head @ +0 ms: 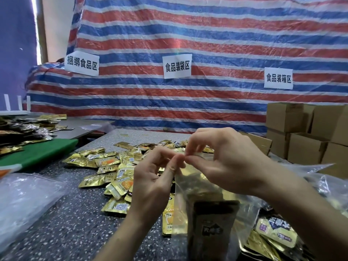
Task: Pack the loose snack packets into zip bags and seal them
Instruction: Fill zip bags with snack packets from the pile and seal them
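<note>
Zip bag [190,178] holds snack packets [212,221]. Left hand [154,178] and right hand [226,162] pinch its top edge, fingers curled.

Head view (wide-angle), facing forward and down, close above table [75,223].

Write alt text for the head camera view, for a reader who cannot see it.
The left hand and right hand pinch the top edge of a clear zip bag holding snack packets, above a speckled table. Loose gold packets lie behind; cardboard boxes stand at right.
</note>
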A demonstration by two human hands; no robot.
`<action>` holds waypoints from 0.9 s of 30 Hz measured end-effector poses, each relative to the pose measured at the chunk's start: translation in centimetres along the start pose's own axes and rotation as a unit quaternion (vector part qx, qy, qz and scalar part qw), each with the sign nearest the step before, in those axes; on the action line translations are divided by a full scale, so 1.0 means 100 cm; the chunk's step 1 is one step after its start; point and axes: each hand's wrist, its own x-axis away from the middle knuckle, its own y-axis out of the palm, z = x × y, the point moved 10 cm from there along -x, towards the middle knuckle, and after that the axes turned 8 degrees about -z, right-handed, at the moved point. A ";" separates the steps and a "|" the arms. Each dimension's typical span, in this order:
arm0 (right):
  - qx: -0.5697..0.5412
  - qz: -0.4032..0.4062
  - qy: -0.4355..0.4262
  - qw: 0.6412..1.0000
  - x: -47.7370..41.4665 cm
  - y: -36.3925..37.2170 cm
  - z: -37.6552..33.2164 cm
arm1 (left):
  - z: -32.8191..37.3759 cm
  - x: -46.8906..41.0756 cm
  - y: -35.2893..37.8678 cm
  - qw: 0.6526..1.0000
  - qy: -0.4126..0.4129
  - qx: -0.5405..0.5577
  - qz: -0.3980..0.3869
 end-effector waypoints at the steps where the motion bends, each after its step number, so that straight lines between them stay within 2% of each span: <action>1: 0.009 0.004 -0.001 1.000 0.000 0.000 -0.002 | 0.001 0.000 0.000 1.000 0.005 -0.011 -0.002; 6: 0.023 0.012 -0.007 1.000 0.003 0.004 -0.005 | 0.010 0.001 0.005 0.998 0.036 -0.053 -0.014; 17: -0.060 -0.030 0.019 0.998 0.016 0.004 0.020 | 0.008 0.004 0.008 1.000 0.017 -0.019 -0.001; 27: -0.066 -0.032 0.051 0.996 0.029 -0.003 0.044 | 0.004 0.004 0.000 1.000 0.008 0.002 0.029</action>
